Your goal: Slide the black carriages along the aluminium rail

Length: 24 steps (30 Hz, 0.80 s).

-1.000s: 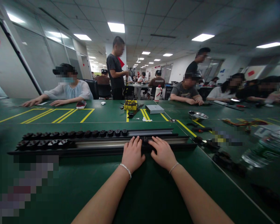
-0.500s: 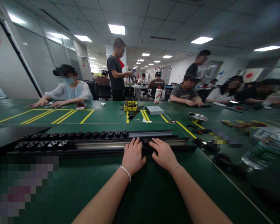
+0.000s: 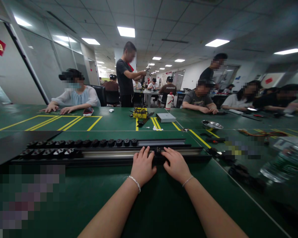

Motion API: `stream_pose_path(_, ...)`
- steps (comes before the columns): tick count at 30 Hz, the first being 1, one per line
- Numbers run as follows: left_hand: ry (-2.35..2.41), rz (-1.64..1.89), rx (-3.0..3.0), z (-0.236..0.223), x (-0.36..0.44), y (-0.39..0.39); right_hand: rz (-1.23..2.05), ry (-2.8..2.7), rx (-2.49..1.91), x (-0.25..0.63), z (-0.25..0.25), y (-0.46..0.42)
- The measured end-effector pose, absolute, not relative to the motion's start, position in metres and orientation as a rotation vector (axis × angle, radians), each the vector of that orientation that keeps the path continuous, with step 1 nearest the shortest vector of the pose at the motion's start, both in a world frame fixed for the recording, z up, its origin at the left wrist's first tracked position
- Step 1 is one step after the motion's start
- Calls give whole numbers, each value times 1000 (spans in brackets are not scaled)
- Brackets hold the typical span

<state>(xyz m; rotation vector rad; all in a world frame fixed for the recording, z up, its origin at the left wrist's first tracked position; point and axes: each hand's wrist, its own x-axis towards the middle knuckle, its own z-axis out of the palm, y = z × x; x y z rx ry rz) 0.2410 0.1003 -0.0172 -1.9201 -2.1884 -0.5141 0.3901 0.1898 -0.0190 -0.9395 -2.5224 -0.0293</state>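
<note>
A long black rail (image 3: 109,154) with a shiny metal strip lies across the green table. My left hand (image 3: 143,167) rests on it, palm down, fingers stretched forward over its edge. To the right, my right hand (image 3: 176,165) lies on the same rail with its fingers extended and a little apart. A small dark piece (image 3: 159,150) shows in the gap between my hands; whether either hand touches it I cannot tell. Several black round parts (image 3: 111,142) stand in a row along a second rail behind, and more sit at the front rail's left end.
A black panel (image 3: 12,145) lies left of the rails. Beyond are a yellow box with cables (image 3: 140,112), a grey box (image 3: 166,117) and a metal bowl (image 3: 212,125). At right stands or lies a clear plastic bottle (image 3: 283,162). Other people sit along the table's far side.
The whole view has shifted slightly, moving things a little to the right. Both hands stay on the rail in nearly the same pose. The standing person has extended their arms.
</note>
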Motion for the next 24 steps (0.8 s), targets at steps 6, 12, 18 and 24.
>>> stream_pose_path(6, -2145, -521, -1927, -19, 240, 100, -43, -2476, -944, 388, -24, 187)
stream_pose_path(12, -2195, -481, -1922, -16, 243, 100, -52, -2420, -940, 385, -26, 184)
stream_pose_path(18, -2179, -490, -1932, -15, 243, 99, -74, -2494, -893, 382, -22, 177)
stream_pose_path(24, -2168, -514, -1932, -17, 241, 100, -124, -2529, -939, 379, -23, 172)
